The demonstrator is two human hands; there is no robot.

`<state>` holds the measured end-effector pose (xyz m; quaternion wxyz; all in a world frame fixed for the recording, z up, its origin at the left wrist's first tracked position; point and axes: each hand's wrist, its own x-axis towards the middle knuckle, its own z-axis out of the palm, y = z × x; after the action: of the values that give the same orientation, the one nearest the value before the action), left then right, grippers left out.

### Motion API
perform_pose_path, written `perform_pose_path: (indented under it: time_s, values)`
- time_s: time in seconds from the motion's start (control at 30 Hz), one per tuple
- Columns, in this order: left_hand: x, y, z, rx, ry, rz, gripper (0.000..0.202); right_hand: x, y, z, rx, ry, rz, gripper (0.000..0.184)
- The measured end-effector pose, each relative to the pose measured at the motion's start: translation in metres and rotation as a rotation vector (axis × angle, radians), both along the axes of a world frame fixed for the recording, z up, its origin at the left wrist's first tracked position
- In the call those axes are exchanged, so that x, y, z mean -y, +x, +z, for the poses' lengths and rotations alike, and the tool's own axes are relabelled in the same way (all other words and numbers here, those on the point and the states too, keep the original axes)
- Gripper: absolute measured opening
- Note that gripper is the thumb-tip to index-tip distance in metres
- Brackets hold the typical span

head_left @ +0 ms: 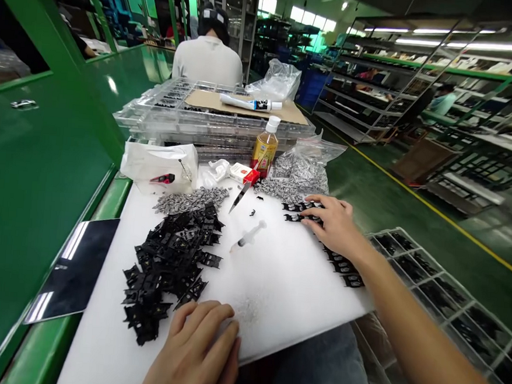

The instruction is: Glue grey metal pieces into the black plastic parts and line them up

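My right hand (335, 224) reaches over the rows of small black plastic parts (348, 279) along the right side of a white board (275, 298). Its fingers are apart, with the tips touching the far parts; no part shows lifted in them. Near the front edge, my left hand (201, 352) lies on the board with slightly bent fingers, beside a heap of black plastic parts (173, 250). Between the heap and the rows are a syringe (249, 235) and tweezers (240, 198). Two tiny black pieces lie beyond the syringe.
Grey small parts (191, 200), a bagged pile (304, 169), a drink bottle (265, 149) and a red-white box (245, 173) stand at the back. Clear trays (156, 120) are stacked behind. A tablet (75, 267) lies left; a compartment tray (434, 280) sits right. A person (208, 57) sits ahead.
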<state>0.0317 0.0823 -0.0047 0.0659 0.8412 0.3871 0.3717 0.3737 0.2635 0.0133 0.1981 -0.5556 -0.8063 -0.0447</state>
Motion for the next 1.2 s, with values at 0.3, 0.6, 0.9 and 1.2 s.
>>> perform_pose_path:
  time_s: [0.3,0.6,0.9,1.2]
  values:
    - [0.003,0.003,-0.007,-0.04,0.091,0.012,0.016,0.051,-0.036,0.022,-0.136,0.086,0.049,0.025]
    - [0.002,0.006,-0.017,-0.035,0.345,-0.023,0.021,0.114,-0.19,0.004,0.014,-0.109,0.195,0.036]
    - [0.001,0.005,-0.011,0.041,0.239,0.138,0.011,0.16,-0.136,0.001,-0.147,-0.359,0.198,0.023]
    - [0.005,0.005,-0.004,-0.17,0.016,0.272,0.044,0.093,-0.146,0.023,-0.785,-0.339,0.057,0.044]
